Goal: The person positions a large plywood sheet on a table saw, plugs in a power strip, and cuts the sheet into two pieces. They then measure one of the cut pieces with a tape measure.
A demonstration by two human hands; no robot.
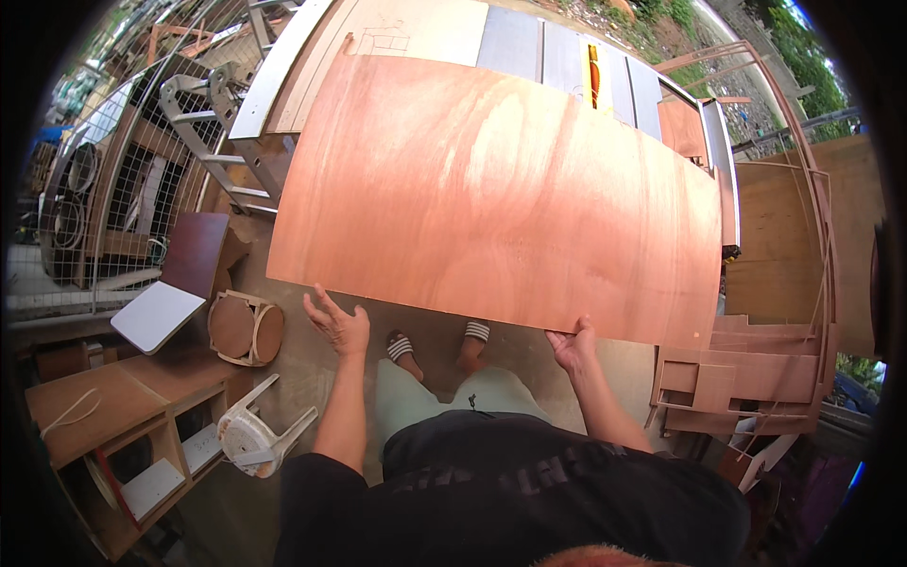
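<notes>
A large reddish-brown plywood sheet lies in front of me across a table saw, its near edge jutting out toward my body. My right hand grips that near edge to the right of the middle, thumb on top and fingers underneath. My left hand is raised beside the near edge, toward the sheet's left corner. Its fingers are spread and nothing is in it. The sheet hides most of the saw's top; a yellow and red strip shows beyond its far edge.
To the left stand an aluminium ladder, a round wooden frame, an upturned white stool and a wooden cabinet. On the right, cut plywood pieces lean near a tall wooden frame. A wire mesh fence runs along the far left.
</notes>
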